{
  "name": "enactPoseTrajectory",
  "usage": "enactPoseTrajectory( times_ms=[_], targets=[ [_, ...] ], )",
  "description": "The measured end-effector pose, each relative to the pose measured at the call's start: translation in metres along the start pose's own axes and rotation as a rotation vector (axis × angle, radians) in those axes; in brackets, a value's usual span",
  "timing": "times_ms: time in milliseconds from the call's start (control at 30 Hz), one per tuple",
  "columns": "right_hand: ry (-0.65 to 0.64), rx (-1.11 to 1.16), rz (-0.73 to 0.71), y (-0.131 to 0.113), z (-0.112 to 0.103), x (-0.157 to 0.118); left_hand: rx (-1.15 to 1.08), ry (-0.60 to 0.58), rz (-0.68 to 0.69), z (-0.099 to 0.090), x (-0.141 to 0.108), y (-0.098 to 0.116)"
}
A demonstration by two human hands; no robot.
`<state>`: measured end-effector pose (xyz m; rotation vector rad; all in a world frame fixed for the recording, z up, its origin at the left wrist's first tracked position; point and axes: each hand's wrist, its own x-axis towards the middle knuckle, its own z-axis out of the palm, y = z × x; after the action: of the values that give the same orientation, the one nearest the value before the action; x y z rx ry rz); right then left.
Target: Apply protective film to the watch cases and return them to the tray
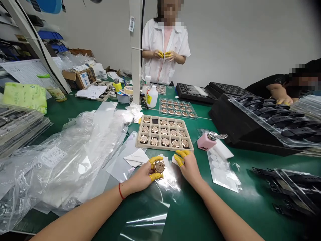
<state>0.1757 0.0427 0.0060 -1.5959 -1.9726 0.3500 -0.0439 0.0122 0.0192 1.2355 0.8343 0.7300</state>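
Observation:
Between the thumb and fingers of my left hand (pixel 147 172) is a round rose-gold watch case (pixel 159 166), its marked back turned up toward me. My right hand (pixel 187 164) is a short way to the right, its fingers closed on a white wipe (pixel 174 160). Yellow finger cots cover fingertips on both hands. Just beyond my hands lies a beige compartment tray (pixel 164 148) of similar watch cases; one back-row compartment shows only its dark bottom. A crumpled white wipe (pixel 136 157) rests left of my left hand, and clear plastic film (pixel 147 214) lies beneath.
A pink pump bottle (pixel 206 142) and white sticker sheets (pixel 220 170) are at right, near black trays of watch straps (pixel 283 117). Plastic bags (pixel 62 167) cover the left. Behind the clear tray (pixel 178 108) stands a co-worker (pixel 165 50); another person (pixel 281 88) leans in at right.

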Motion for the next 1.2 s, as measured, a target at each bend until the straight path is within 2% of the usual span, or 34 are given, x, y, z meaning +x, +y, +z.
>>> enactPoseTrajectory(
  times_ms=[100, 167, 233, 267, 367, 433, 533, 667, 800, 967, 1100, 1200],
  targets=[
    [-0.159, 0.308, -0.053, -0.030, 0.017, -0.002, -0.069, 0.017, 0.037, 0.001, 0.002, -0.002],
    [-0.243, 0.412, -0.019, -0.047, 0.026, 0.012, -0.096, 0.082, 0.032, 0.000, 0.004, -0.004],
    [-0.199, 0.377, 0.027, -0.056, 0.030, 0.048, -0.113, 0.164, 0.005, -0.002, 0.007, -0.006],
    [-0.129, 0.299, 0.058, -0.057, 0.030, 0.072, -0.121, 0.190, -0.009, -0.003, 0.008, -0.008],
    [-0.020, 0.203, 0.087, -0.054, 0.032, 0.151, -0.146, 0.200, -0.025, -0.006, 0.011, -0.011],
    [-0.011, 0.131, 0.097, -0.050, 0.037, 0.194, -0.151, 0.177, -0.011, -0.008, 0.012, -0.013],
    [-0.059, 0.006, 0.071, -0.048, 0.053, 0.227, -0.160, 0.137, 0.002, -0.011, 0.015, -0.016],
    [-0.148, -0.157, -0.024, -0.053, 0.074, 0.240, -0.181, 0.112, -0.007, -0.016, 0.018, -0.017],
    [-0.289, -0.241, -0.130, -0.067, 0.089, 0.252, -0.165, 0.098, -0.050, -0.018, 0.018, -0.013],
    [-0.342, -0.256, -0.128, -0.092, 0.091, 0.259, -0.140, 0.069, -0.023, -0.019, 0.015, -0.010],
    [-0.281, -0.156, -0.090, -0.106, 0.069, 0.231, -0.170, 0.134, -0.024, -0.018, 0.015, -0.008],
    [-0.288, -0.013, -0.067, -0.109, 0.047, 0.181, -0.172, 0.234, 0.013, -0.018, 0.017, -0.004]
  ],
)
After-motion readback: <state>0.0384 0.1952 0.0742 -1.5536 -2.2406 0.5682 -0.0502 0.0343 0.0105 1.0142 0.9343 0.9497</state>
